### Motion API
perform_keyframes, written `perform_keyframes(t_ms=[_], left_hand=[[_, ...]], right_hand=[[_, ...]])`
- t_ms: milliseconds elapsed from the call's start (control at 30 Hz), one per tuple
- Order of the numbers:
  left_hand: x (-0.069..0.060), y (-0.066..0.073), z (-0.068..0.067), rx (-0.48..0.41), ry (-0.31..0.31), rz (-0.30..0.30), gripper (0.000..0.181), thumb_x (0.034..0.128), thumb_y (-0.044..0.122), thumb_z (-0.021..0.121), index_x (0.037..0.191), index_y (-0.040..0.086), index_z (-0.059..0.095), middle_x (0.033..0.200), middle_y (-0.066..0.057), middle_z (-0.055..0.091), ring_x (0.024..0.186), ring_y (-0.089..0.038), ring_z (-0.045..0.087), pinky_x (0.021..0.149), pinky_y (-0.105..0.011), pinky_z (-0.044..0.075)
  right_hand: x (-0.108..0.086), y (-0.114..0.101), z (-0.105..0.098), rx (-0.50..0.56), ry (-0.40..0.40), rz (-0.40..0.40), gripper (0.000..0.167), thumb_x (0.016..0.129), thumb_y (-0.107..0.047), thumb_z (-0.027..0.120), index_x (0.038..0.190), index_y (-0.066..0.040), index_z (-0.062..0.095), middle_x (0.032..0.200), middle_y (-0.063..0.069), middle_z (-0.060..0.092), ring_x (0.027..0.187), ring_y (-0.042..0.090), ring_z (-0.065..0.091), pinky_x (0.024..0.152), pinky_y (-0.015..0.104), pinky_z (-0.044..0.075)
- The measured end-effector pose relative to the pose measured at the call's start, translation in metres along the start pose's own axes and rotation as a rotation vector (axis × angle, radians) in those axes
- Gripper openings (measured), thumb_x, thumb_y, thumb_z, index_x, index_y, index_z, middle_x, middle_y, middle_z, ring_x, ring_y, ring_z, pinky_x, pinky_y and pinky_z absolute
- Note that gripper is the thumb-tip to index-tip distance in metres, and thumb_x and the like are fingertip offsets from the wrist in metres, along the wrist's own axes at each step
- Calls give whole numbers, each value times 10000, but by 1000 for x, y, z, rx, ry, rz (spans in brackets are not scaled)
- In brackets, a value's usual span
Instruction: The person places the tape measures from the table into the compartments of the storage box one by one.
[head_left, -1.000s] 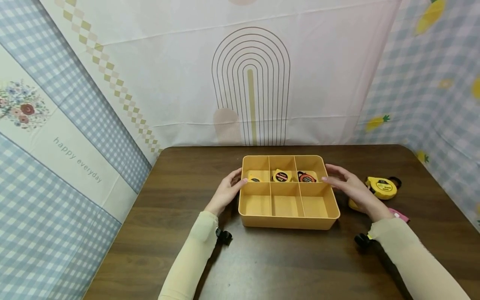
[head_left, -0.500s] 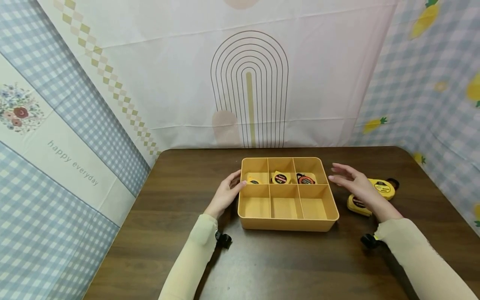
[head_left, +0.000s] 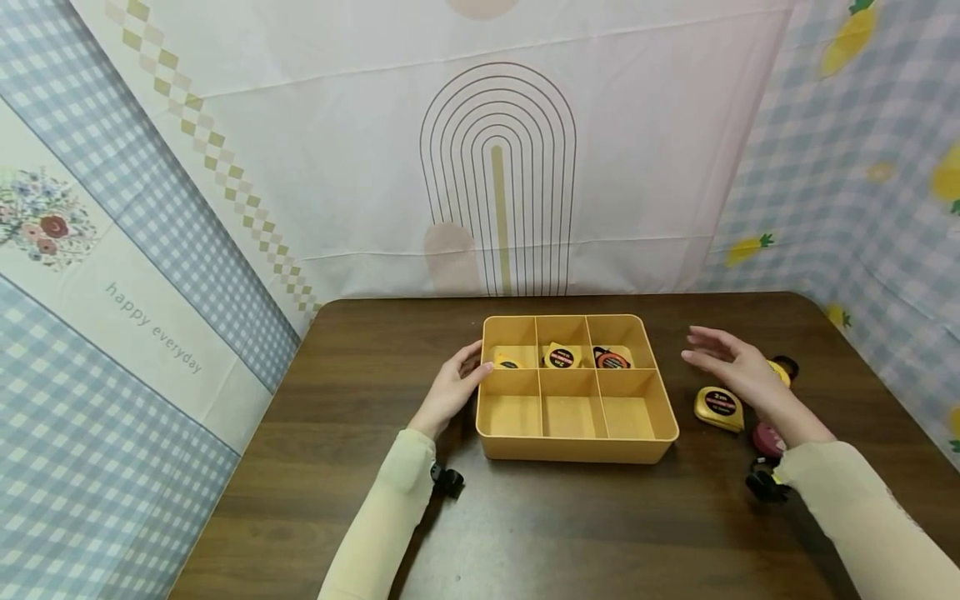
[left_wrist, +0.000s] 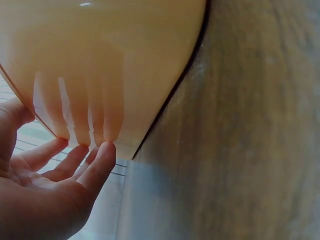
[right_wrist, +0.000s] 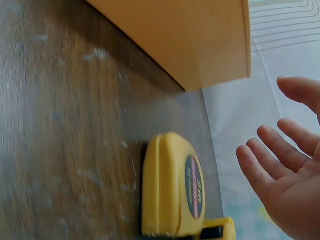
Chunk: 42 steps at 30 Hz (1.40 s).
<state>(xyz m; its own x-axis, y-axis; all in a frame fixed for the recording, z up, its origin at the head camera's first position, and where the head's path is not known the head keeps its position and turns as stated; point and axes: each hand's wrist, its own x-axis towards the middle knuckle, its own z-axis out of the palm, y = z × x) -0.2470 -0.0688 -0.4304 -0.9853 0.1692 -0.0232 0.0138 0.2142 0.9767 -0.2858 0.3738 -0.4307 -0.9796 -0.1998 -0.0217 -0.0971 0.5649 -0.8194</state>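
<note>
A yellow-orange box with several compartments stands on the table. My left hand holds its left side, thumb over the rim; in the left wrist view the fingertips touch the outer wall. The back row holds three tape measures: a mostly hidden yellow one at left, a yellow one in the middle and an orange-and-black-faced one at right. My right hand hovers right of the box, fingers apart and holding nothing. Near it lies a yellow tape measure, also seen in the right wrist view.
Partly behind my right hand and wrist are another yellow tape measure and a pink one. The brown wooden table meets a patterned cloth backdrop at the back, with checked cloth at both sides.
My right hand has let go of the box's right side and moved away to the right, uncovering the nearer yellow tape measure. My left hand stays on the box.
</note>
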Motion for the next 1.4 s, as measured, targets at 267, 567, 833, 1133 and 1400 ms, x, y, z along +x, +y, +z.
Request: perform_keyframes(t_ms=[267,567,833,1133,1400], left_hand=[[16,-29,2,12,44,4,603,1015,220,630,1544,52,391,1504,-179,476,1369,-319,466,1102,-481,401],[17,-35,2,6,49,11,592,1020,210,618,1545,59,390,1506,-186,470,1374,-330,461,1101,-494,398],[14,-36,1,4,51,-2,590,1017,238,628,1541,84,406,1503,-169,480,1369,-308,469,1106,-482,396],[15,-37,0,3,46,8,595,1019,228,620,1543,59,396,1501,-180,479,1369,-321,467,1106,-489,393],[16,-36,-1,-2,38,15,597,1024,198,605,1547,28,370,1517,-208,450,1379,-343,452,1109,-505,385]], right_hand=[[-11,4,-24,-84,38,48,799,988,-523,587,1583,-67,308,1509,242,433,1123,13,495,753,148,437],[-23,13,-46,-111,92,90,810,981,-551,577,1589,-89,306,1510,235,432,1204,180,496,754,140,410],[-34,22,-61,-93,132,87,774,985,-517,594,1589,-118,322,1472,108,483,989,-200,382,712,93,396],[-43,30,-69,-98,162,86,766,985,-492,609,1591,-124,318,1439,38,484,993,-181,378,702,73,392],[-47,34,-69,-114,171,83,756,979,-492,622,1583,-132,344,1440,47,503,979,-183,385,699,83,381]])
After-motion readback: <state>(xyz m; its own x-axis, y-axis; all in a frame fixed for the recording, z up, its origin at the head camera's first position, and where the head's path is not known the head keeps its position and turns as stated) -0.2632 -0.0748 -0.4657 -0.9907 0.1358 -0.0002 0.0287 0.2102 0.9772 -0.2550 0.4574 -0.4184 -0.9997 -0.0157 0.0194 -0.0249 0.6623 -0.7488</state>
